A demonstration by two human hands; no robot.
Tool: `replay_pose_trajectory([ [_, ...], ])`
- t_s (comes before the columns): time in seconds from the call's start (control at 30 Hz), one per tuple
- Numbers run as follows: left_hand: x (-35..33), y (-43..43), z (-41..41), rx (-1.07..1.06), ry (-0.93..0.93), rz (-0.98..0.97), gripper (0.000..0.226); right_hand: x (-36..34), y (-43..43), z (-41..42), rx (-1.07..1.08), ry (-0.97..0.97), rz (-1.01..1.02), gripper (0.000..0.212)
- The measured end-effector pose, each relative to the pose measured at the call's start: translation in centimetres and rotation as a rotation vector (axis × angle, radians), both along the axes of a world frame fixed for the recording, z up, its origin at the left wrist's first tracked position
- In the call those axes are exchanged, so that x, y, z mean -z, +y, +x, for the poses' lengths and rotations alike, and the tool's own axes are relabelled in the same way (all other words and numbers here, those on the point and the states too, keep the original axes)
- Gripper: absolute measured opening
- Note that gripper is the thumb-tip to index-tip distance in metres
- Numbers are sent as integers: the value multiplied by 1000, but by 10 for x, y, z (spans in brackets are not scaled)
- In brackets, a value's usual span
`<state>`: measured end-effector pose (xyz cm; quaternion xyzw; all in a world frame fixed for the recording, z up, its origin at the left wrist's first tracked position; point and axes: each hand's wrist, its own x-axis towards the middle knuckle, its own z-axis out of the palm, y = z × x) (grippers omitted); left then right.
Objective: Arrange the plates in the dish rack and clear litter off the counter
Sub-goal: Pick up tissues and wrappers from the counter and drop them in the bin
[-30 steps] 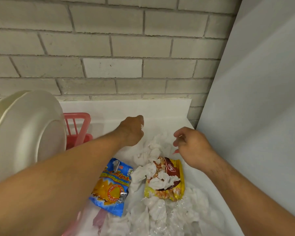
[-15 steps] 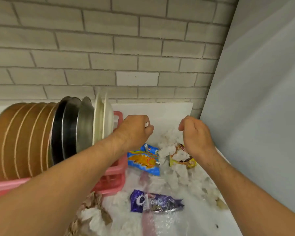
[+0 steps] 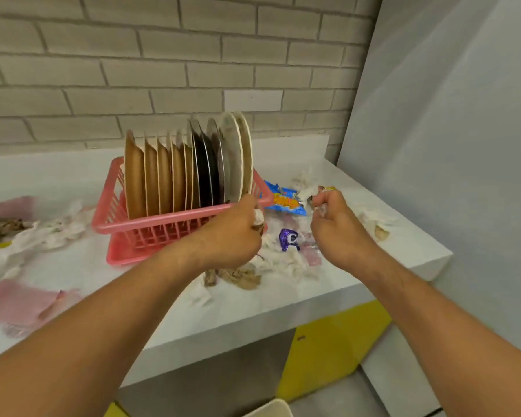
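A pink dish rack (image 3: 175,216) on the white counter (image 3: 253,308) holds several upright plates: brown ones (image 3: 134,182) at the left, dark ones (image 3: 203,173) in the middle, cream ones (image 3: 241,155) at the right. My left hand (image 3: 235,233) is a fist in front of the rack's right corner, closed on crumpled tissue (image 3: 258,217). My right hand (image 3: 334,230) is fisted too, gripping a scrap of tissue (image 3: 321,209). Between and behind the hands lie a blue chip bag (image 3: 285,201), a purple wrapper (image 3: 288,239) and torn tissues (image 3: 286,263).
More crumpled tissue (image 3: 51,233) and pink plastic (image 3: 15,302) lie on the counter's left part. Tissue bits (image 3: 376,221) sit near the right edge beside a grey wall panel (image 3: 439,145). A brick wall stands behind. Below the counter are yellow panels (image 3: 328,347) and a pale bin rim (image 3: 271,409).
The view has pulled back and away from the counter, so the whole rack shows. Both hands have closed on tissue and drawn back toward me from the litter pile.
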<state>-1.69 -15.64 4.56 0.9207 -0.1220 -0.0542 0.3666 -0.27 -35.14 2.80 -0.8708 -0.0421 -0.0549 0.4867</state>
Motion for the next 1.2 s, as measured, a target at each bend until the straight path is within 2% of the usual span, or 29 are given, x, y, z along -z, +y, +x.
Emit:
replay_pose_trajectory([
  [0.17, 30, 18, -47, 83, 5, 85, 36, 22, -1, -49, -128, 13, -124, 28],
  [0.33, 71, 22, -91, 162, 109, 33, 23, 74, -5, -90, -278, 100, -127, 31],
  [0.43, 111, 15, -111, 149, 169, 56, 18, 121, -12, -105, -310, 96, -219, 35],
  [0.63, 235, -13, -146, 57, 266, 65, 14, 242, -40, -134, -263, 292, -194, 37],
  [0.8, 347, -18, -160, -80, 316, 109, 12, 335, -50, -163, -204, 435, -202, 25],
  [1.03, 502, -7, -157, -44, 400, 213, 20, 465, -52, -165, -102, 613, -202, 23],
  [1.2, 616, -28, -123, -29, 375, 288, 19, 564, -50, -168, -29, 691, -123, 24],
])
